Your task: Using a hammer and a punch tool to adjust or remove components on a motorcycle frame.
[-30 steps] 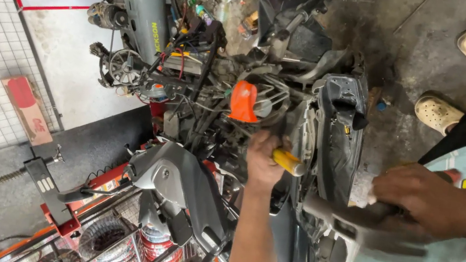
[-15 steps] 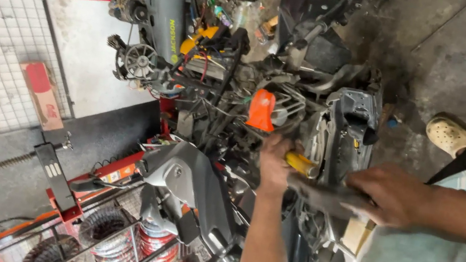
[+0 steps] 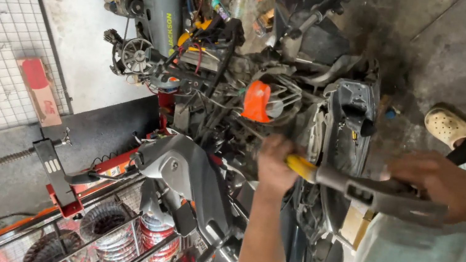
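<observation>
Screwdriver (image 3: 302,167), yellow-handled, sits just below the orange turn signal (image 3: 257,101), left hand (image 3: 274,168) fisted around it, right hand (image 3: 434,181) clamped on a grey panel (image 3: 385,195) beside; best kept square, panel steady.

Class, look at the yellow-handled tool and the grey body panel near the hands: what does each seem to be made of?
yellow-handled tool: the grip looks like smooth, slightly glossy plastic or rubber; its colour is even. grey body panel: probably moulded plastic, matt grey, with rounded edges and cut-out slots; painted metal cannot be ruled out.

Head camera, close above motorcycle (image 3: 283,126)
</observation>
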